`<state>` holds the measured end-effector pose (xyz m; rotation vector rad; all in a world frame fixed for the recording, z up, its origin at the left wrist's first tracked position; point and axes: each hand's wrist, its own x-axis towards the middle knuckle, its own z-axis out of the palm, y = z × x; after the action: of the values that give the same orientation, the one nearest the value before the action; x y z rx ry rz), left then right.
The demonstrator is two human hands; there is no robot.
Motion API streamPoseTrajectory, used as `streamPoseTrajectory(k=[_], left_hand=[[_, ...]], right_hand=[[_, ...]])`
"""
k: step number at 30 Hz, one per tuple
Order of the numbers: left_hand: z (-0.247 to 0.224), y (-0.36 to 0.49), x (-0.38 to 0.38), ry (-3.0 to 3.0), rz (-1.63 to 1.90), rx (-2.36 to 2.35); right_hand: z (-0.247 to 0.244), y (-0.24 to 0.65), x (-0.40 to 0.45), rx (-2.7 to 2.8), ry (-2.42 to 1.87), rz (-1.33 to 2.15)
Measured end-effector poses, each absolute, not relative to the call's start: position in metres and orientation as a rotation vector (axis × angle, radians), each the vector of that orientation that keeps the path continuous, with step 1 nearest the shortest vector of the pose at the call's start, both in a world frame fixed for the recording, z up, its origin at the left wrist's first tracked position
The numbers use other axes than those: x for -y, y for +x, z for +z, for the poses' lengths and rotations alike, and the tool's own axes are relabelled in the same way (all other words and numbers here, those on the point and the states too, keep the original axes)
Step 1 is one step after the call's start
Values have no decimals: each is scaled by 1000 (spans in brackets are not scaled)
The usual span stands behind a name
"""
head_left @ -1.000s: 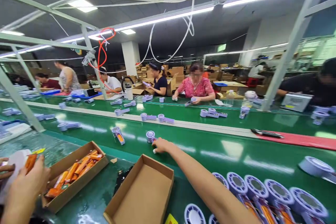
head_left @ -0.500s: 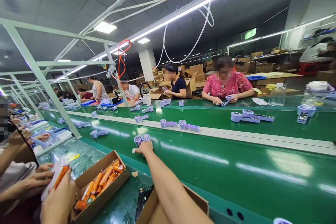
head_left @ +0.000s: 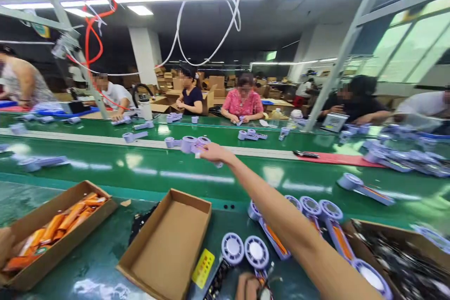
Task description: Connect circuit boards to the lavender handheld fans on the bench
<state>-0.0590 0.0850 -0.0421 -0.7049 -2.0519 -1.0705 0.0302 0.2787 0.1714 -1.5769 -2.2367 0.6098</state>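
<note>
The right hand [head_left: 215, 152] reaches over the green conveyor belt [head_left: 267, 173], fingers spread across a lilac handheld fan [head_left: 190, 145], though whether it grips is hard to say. The left hand [head_left: 246, 288] sits low, cut off by the frame, beside round-headed fans [head_left: 232, 248]. On the desk [head_left: 101, 272], one carton [head_left: 26, 262] holds orange packets [head_left: 66, 218], another carton [head_left: 165, 243] stands open, and a yellow card [head_left: 203, 268] carries unreadable print.

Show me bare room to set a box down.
Bare green belt runs between the lilac fan housings and the cardboard tray, whose inside is also bare. A green bench patch lies between that tray and the box of orange packets. It's crowded at lower right, around the fan heads and the box of black parts.
</note>
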Motion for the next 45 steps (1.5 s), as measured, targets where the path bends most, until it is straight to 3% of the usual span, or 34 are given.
streamPoseTrajectory(k=[6, 12, 17, 27, 31, 38, 45], left_hand=[[-54, 1, -35, -2289, -1620, 1946], [-54, -15, -44, -2580, -1882, 1993], [-56, -12, -46, -2447, -1988, 1987], [-74, -21, -48, -2559, -1878, 2056], [-66, -25, -46, -2682, -1756, 2136], [-28, -39, -28, -2356, -1898, 2538], [-23, -65, -12, -2179, -2090, 2839]], right_hand=[[141, 168, -93, 1937, -1874, 417], [25, 176, 43, 1567, -2144, 162], [-26, 140, 25, 1481, -2334, -42], [-32, 156, 37, 1649, -2201, -205], [-31, 134, 40, 1744, -1951, -1], [-17, 82, 1, 1742, -2041, 179], [-32, 95, -1, 1944, -1915, 328]])
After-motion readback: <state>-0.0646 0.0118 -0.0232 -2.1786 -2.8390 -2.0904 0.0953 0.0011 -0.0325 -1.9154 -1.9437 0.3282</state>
